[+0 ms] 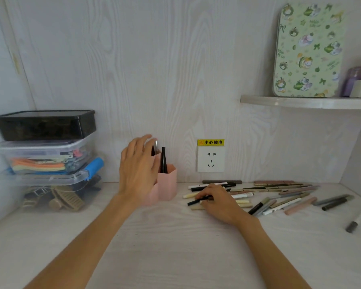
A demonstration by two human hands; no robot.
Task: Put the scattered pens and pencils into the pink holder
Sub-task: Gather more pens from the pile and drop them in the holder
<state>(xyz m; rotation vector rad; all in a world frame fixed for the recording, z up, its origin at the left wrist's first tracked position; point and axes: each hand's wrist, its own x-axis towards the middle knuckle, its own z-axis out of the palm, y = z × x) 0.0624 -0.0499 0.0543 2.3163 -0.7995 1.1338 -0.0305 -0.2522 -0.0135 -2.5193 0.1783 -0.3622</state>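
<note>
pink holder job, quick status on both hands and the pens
Left hand at pink holder, fingers on a pen there. Right hand pinching black pen from the scattered pile. Nothing blocking.

I noted a matt pale wood-grain bench (175, 247), a smooth pink plastic holder (168, 184), and clear glossy plastic boxes (44, 155).

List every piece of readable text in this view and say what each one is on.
"小心触电": black characters on the yellow sticker on the wall just above the white socket; a small warning symbol sits at its left end.
Green patterned tin on the shelf: small scattered lettering, too blurred to read.
Pens on the desk, the pink holder and the stacked boxes: no legible text.
</note>
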